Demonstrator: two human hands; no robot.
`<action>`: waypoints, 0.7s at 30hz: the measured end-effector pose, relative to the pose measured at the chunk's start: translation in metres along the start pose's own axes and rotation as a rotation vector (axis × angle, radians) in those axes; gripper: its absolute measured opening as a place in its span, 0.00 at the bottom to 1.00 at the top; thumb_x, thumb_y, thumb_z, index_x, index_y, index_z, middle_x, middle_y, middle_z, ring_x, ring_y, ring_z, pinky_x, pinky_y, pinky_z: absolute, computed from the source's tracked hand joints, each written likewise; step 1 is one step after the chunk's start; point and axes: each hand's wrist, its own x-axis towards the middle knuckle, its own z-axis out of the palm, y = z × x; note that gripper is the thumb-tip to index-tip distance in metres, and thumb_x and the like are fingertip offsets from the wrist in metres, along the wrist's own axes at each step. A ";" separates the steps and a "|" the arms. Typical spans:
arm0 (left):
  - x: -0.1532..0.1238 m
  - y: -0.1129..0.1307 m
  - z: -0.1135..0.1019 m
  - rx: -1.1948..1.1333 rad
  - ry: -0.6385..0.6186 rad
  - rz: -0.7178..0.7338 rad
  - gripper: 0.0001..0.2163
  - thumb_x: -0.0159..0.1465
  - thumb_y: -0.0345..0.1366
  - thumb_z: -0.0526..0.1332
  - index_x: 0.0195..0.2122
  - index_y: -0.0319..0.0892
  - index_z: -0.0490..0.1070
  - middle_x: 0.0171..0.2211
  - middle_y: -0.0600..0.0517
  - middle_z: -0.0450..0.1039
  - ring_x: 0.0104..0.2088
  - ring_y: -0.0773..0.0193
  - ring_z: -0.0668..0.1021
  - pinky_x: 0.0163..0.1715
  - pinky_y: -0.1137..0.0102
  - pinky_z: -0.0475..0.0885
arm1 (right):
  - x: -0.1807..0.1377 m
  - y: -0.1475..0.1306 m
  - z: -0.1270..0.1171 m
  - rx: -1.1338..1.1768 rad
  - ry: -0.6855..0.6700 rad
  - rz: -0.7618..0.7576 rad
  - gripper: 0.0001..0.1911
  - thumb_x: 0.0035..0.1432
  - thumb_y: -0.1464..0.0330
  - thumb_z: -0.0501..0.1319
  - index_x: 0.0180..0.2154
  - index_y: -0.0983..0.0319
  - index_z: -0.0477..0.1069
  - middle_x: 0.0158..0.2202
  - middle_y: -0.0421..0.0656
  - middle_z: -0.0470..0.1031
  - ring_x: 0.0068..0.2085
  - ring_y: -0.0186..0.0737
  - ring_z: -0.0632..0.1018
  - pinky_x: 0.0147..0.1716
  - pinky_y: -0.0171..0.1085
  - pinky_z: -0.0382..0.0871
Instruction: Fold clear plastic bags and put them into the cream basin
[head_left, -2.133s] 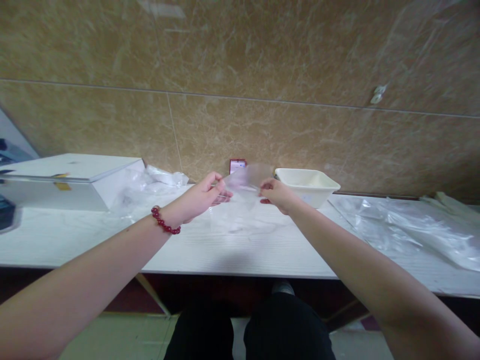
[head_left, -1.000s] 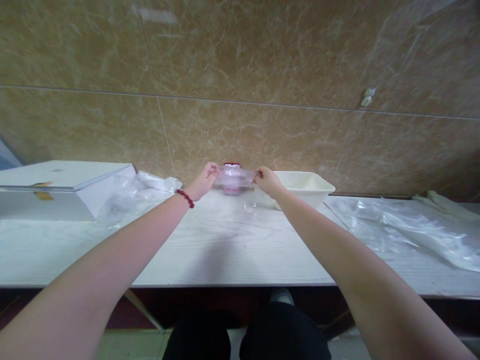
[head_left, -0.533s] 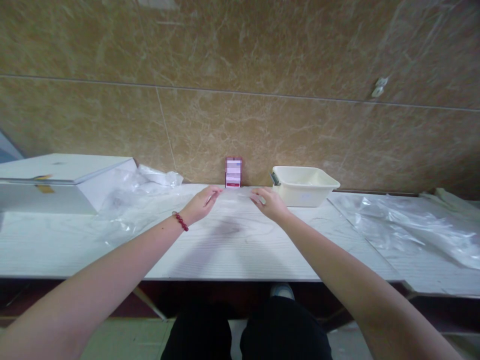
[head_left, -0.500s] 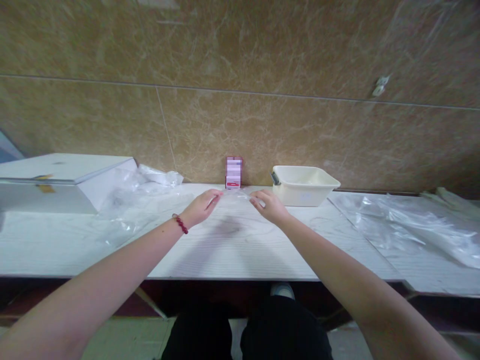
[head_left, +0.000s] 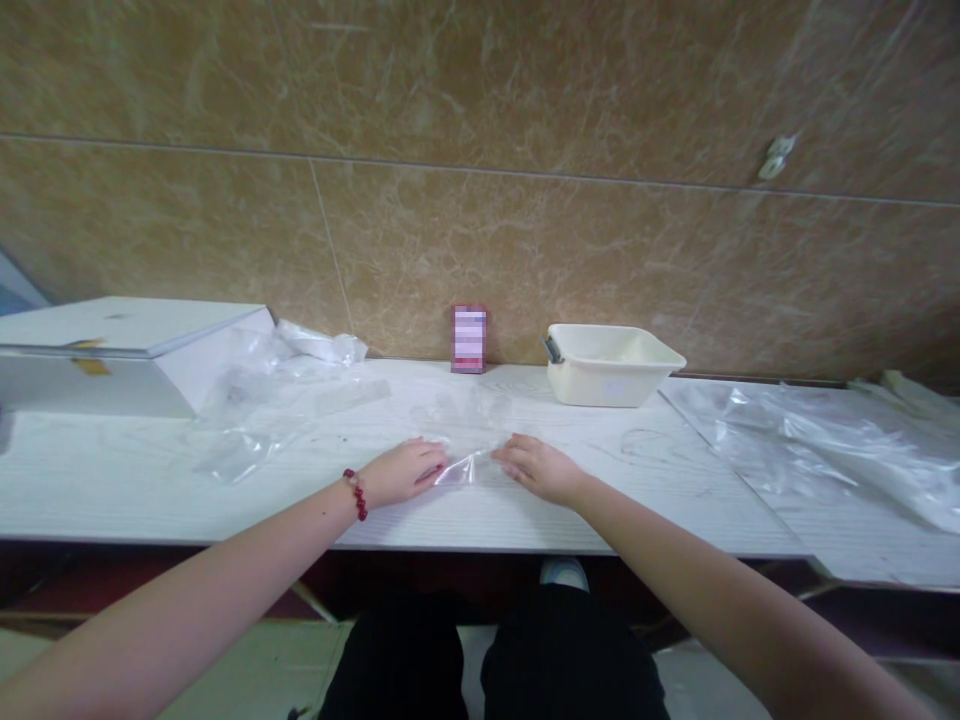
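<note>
A small clear plastic bag lies flat on the white table, stretching away from me. My left hand, with a red bead bracelet on its wrist, pinches the bag's near left corner. At the near right corner my right hand pinches the same edge. Both hands rest on the tabletop close to its front edge.
A cream plastic tub stands at the back right of the bag. A small red and white box leans against the marble wall. Loose clear bags and a white box lie left; more plastic sheeting lies right.
My hands held the bag up in the air near the wall, then drew it down and back toward me. It now lies flat on the table near the front edge.
</note>
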 end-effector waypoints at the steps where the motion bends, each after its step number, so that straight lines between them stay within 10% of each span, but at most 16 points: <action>1: -0.001 0.001 -0.001 0.005 -0.012 0.014 0.13 0.61 0.39 0.44 0.33 0.42 0.66 0.34 0.50 0.69 0.38 0.65 0.70 0.44 0.66 0.59 | -0.003 -0.002 0.000 -0.007 -0.025 0.011 0.20 0.58 0.61 0.42 0.47 0.58 0.63 0.43 0.46 0.65 0.47 0.38 0.64 0.48 0.41 0.55; 8: -0.008 0.001 -0.014 0.015 -0.025 0.083 0.15 0.59 0.46 0.46 0.35 0.43 0.66 0.34 0.51 0.70 0.39 0.64 0.69 0.45 0.66 0.58 | -0.016 -0.005 -0.018 -0.026 -0.093 -0.010 0.23 0.51 0.53 0.49 0.48 0.54 0.61 0.46 0.46 0.65 0.49 0.46 0.62 0.48 0.56 0.39; 14: 0.020 0.023 -0.002 0.058 0.034 -0.039 0.14 0.61 0.38 0.43 0.35 0.40 0.66 0.33 0.49 0.70 0.37 0.64 0.70 0.42 0.66 0.61 | 0.013 0.005 -0.031 0.301 0.028 -0.139 0.23 0.57 0.58 0.42 0.50 0.62 0.58 0.49 0.47 0.63 0.51 0.39 0.62 0.49 0.42 0.51; 21: 0.037 0.038 0.030 0.136 -0.036 -0.130 0.23 0.58 0.46 0.45 0.52 0.40 0.53 0.55 0.44 0.53 0.54 0.55 0.55 0.51 0.57 0.49 | 0.059 0.004 0.012 0.431 -0.090 -0.044 0.26 0.59 0.60 0.35 0.53 0.66 0.53 0.52 0.47 0.59 0.53 0.34 0.60 0.52 0.38 0.51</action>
